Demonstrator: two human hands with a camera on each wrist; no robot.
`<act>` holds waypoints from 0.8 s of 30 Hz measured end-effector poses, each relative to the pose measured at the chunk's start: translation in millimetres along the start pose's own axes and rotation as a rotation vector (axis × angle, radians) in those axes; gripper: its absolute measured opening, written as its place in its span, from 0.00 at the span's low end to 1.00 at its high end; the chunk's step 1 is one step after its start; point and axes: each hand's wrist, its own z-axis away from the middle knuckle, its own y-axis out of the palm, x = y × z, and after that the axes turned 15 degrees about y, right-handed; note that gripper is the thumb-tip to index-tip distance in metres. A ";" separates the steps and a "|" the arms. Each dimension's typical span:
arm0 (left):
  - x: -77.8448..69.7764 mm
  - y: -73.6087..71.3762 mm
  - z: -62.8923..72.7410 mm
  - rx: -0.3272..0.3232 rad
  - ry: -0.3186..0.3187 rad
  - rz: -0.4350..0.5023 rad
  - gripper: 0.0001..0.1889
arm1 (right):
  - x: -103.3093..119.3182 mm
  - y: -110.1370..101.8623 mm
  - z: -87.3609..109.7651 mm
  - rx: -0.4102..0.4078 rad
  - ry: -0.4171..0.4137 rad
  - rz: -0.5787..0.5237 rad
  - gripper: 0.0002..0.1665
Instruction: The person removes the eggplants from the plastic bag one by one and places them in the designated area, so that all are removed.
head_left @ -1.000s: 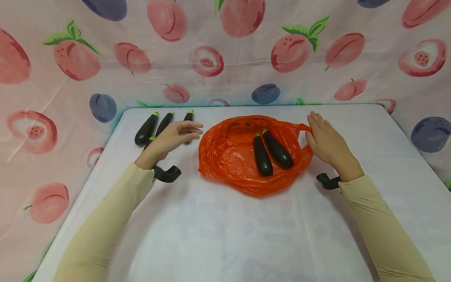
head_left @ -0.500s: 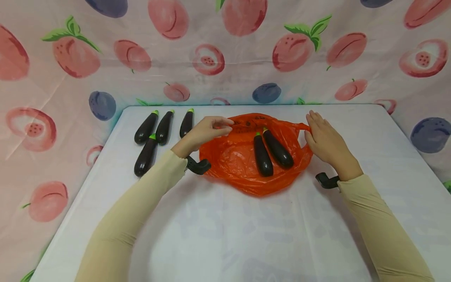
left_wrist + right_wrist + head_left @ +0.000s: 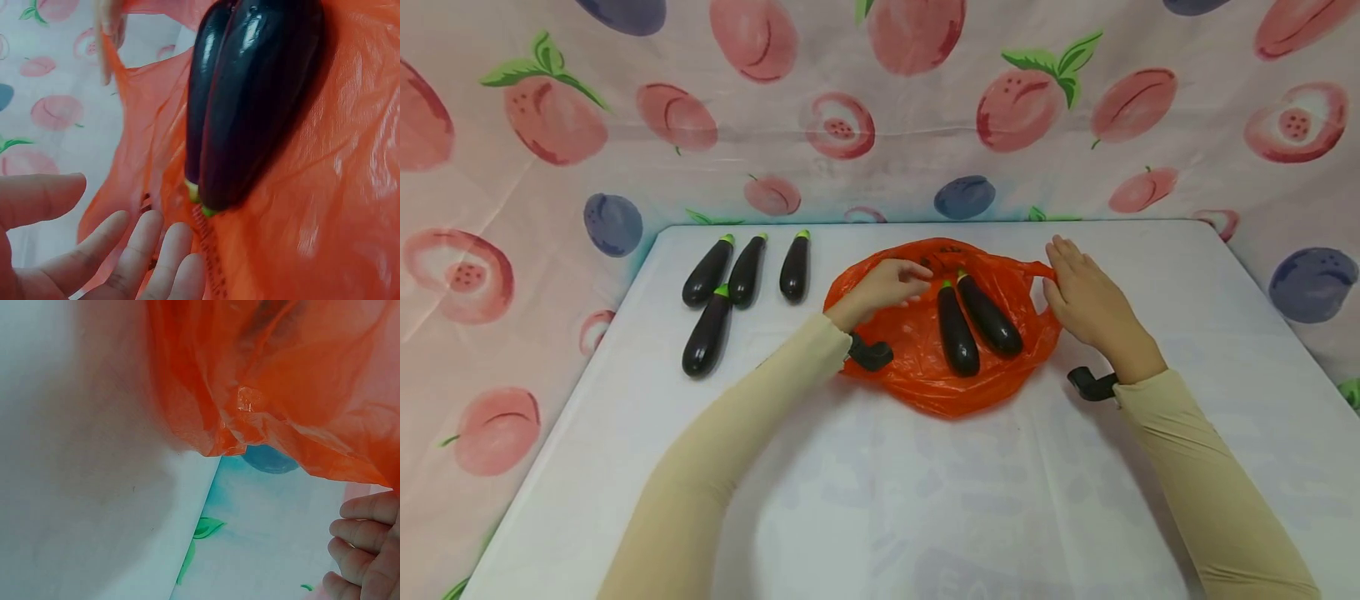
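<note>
Over the left part of an orange-red plastic bag (image 3: 895, 358) hovers my left hand (image 3: 886, 287), palm facing right, with nothing between its fingers. Its spread fingers (image 3: 134, 247) show in the left wrist view, apart from the two eggplants (image 3: 958, 329) that lie side by side inside the bag. My right hand (image 3: 1090, 304) holds the bag's right handle between thumb and fingers, fingers pointing up and away. In the right wrist view its fingertips (image 3: 350, 531) sit right beside the bag's raised edge. The bag lies spread, its mouth held wide.
Several more eggplants (image 3: 706, 333) lie on the white table (image 3: 880, 500) at the back left, one (image 3: 793, 267) a little apart from the group. A fruit-print cloth (image 3: 880, 108) hangs behind the table. A black wrist mount (image 3: 871, 354) juts from the left sleeve.
My left hand has moved right, from beside the loose eggplants to over the bag, uncovering those eggplants. The right hand, the bag and the two eggplants in it have stayed put.
</note>
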 end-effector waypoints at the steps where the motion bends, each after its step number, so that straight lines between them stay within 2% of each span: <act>1: 0.9 2.5 -2.3 -0.001 -0.018 -0.001 0.21 | 0.2 0.0 -0.1 0.000 -0.001 0.001 0.36; 7: 8.4 15.2 -11.9 -0.025 -0.078 -0.004 0.21 | 1.7 -0.3 0.4 0.001 -0.005 0.001 0.36; 15: 17.1 26.3 -17.9 -0.051 -0.102 -0.006 0.25 | 2.7 -0.4 1.1 0.000 -0.005 0.000 0.36; 24: 18.6 42.1 -21.0 -0.031 -0.131 -0.091 0.33 | 1.2 1.1 1.2 -0.005 -0.002 -0.003 0.36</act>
